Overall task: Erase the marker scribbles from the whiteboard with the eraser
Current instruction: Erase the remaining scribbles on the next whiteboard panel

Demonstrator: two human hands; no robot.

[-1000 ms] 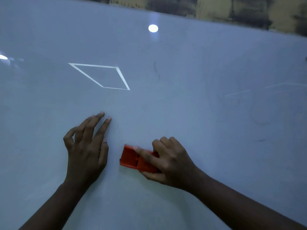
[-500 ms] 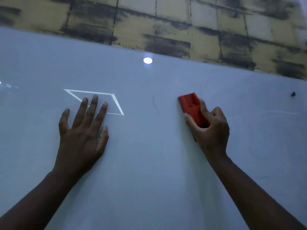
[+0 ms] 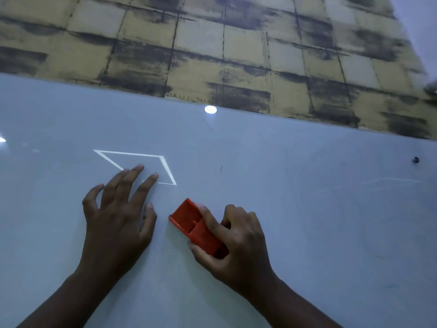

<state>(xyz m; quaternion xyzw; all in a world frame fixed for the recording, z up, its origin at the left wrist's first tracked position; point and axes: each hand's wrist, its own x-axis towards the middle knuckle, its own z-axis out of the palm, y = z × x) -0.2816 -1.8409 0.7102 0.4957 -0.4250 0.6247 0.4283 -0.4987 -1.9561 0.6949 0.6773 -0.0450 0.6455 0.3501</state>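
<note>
The whiteboard (image 3: 307, 221) fills the lower two thirds of the head view. My right hand (image 3: 236, 242) grips a red eraser (image 3: 191, 223) and holds it flat against the board at centre. My left hand (image 3: 118, 214) rests on the board just left of the eraser, fingers spread and straight. A short dark marker stroke (image 3: 221, 169) remains above the eraser. Faint smudged marks (image 3: 387, 286) show at the lower right of the board.
A bright four-sided light reflection (image 3: 163, 162) lies on the board above my left hand, and a round light glare (image 3: 210, 109) sits near the top edge. A small dark stud (image 3: 415, 159) is at the right. A tiled yellow wall (image 3: 212, 43) rises above the board.
My right hand has swept the eraser from the upper middle of the board down and left, close to my left hand. My left hand has stayed on the board.
</note>
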